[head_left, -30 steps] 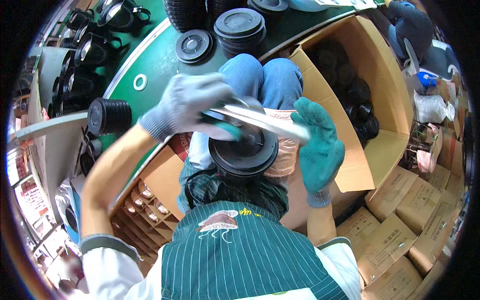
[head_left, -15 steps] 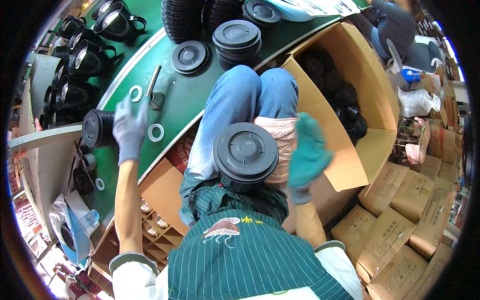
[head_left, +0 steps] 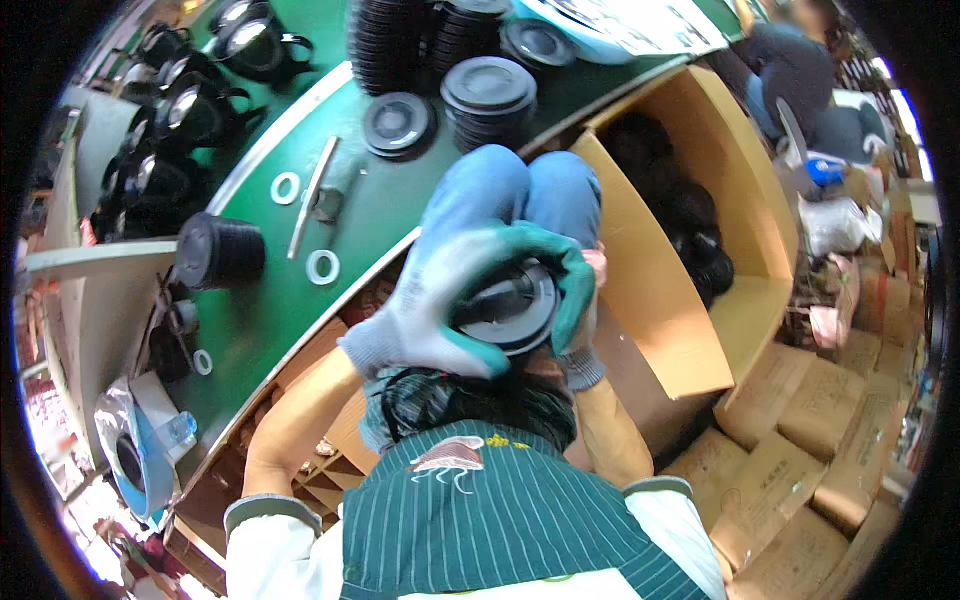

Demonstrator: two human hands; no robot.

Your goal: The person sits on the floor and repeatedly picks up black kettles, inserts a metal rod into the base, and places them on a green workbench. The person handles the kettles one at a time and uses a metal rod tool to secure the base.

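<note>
On my lap, between my thighs, sits a round black plastic lid (head_left: pixel 510 308), partly covered by my gloved hands. My left hand (head_left: pixel 430 300) curves around its left side, thumb at the near rim and fingers over the far edge. Around the right side wraps my right hand (head_left: pixel 572 290), its fingers closed on the rim. Both gloves are grey and green. Whatever lies under the lid is hidden. On the green table to the left are a metal rod (head_left: pixel 313 197) and two white rings, one ring (head_left: pixel 286 188) beyond the rod and another ring (head_left: pixel 323 267) nearer me.
Stacks of black lids (head_left: pixel 490 95) stand on the table ahead, and a further stack (head_left: pixel 218 252) lies at the left. Black pots with handles (head_left: pixel 258 45) fill the far left. An open carton (head_left: pixel 640 270) holding dark items is at my right, beside several closed cartons (head_left: pixel 770 480).
My left hand has come from the table beside the rod to the lid on my lap. My right hand has moved in from the right and closed around the lid's other side.
</note>
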